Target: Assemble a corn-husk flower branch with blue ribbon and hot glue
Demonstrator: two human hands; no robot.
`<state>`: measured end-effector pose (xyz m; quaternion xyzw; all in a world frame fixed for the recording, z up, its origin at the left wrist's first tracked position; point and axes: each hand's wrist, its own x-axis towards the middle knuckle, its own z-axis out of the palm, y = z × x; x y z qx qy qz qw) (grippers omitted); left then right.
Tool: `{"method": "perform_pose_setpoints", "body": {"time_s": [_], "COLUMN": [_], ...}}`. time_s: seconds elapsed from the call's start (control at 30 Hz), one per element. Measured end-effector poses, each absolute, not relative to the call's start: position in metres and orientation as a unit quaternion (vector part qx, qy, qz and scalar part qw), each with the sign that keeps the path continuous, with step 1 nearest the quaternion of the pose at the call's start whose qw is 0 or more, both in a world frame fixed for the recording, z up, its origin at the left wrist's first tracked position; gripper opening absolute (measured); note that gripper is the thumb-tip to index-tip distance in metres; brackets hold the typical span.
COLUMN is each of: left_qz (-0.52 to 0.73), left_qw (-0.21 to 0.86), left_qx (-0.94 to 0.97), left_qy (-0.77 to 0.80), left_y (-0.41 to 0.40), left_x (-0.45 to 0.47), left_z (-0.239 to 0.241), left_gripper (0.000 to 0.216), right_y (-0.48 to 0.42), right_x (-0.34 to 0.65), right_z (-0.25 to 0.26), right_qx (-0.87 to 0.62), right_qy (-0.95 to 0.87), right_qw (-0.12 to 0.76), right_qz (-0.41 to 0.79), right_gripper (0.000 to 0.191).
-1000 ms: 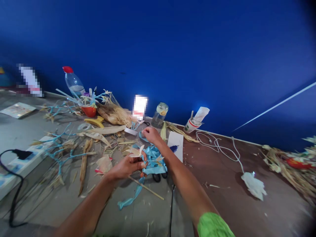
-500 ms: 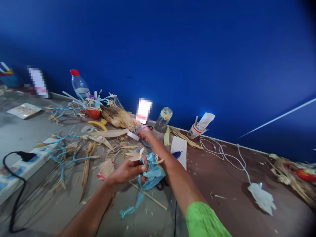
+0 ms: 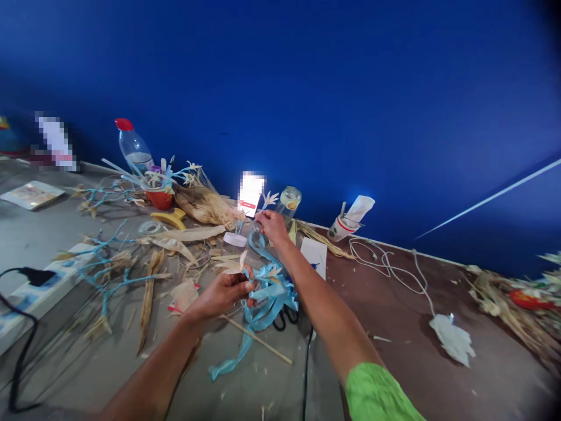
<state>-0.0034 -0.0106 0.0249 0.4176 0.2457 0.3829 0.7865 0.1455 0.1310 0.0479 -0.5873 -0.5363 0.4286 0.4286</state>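
Note:
My left hand [image 3: 224, 291] is closed, pinching a small straw-coloured husk flower [image 3: 233, 264] beside a tangle of light blue ribbon [image 3: 268, 290]. One ribbon tail [image 3: 232, 356] trails down onto the grey table. Farther back, my right hand [image 3: 272, 224] is closed, pinching another small pale husk flower [image 3: 269, 199] on a thin stem, lifted just above the table near a glass jar [image 3: 288, 202]. A roll of white tape [image 3: 235, 238] lies left of the right hand.
Dried husks and blue-wrapped twigs [image 3: 109, 275] litter the left. An orange cup of flowers [image 3: 158, 196], a plastic bottle [image 3: 131, 146], a paper cup [image 3: 344, 225], a white cable [image 3: 394, 266], black scissors [image 3: 284, 318] and a thin stick [image 3: 258, 340] lie about. A power strip [image 3: 30, 286] sits at left.
My right hand has lifted from the table surface, raising a small husk flower on a stem. The blue ribbon has been drawn out between the hands. My left hand stayed roughly in place.

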Motion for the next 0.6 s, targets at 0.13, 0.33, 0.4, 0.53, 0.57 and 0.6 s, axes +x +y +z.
{"method": "perform_pose_setpoints", "body": {"time_s": [0.13, 0.33, 0.4, 0.53, 0.57, 0.6], "left_qz": [0.430, 0.479, 0.479, 0.476, 0.476, 0.475], "left_qw": [0.755, 0.715, 0.712, 0.701, 0.698, 0.696], "left_qx": [0.391, 0.370, 0.375, 0.389, 0.393, 0.396], "left_qy": [0.305, 0.350, 0.351, 0.361, 0.363, 0.365], "left_y": [-0.006, 0.000, 0.000, -0.001, -0.001, -0.001], "left_x": [-0.001, 0.000, 0.001, 0.002, 0.002, 0.002], "left_z": [0.023, 0.019, 0.019, 0.021, 0.022, 0.022], "left_gripper": [0.028, 0.031, 0.031, 0.030, 0.029, 0.029], "right_y": [0.087, -0.003, -0.016, -0.021, -0.020, -0.020], "right_x": [0.166, 0.170, 0.166, 0.158, 0.157, 0.156], "right_z": [0.089, 0.080, 0.063, 0.043, 0.041, 0.040], "right_qx": [-0.498, -0.456, -0.465, -0.471, -0.474, -0.477], "right_qy": [-0.516, -0.536, -0.555, -0.582, -0.583, -0.581], "right_qw": [0.541, 0.524, 0.517, 0.509, 0.508, 0.508], "right_qz": [0.439, 0.479, 0.456, 0.425, 0.422, 0.421], "right_gripper": [0.019, 0.024, 0.022, 0.019, 0.017, 0.016]}}
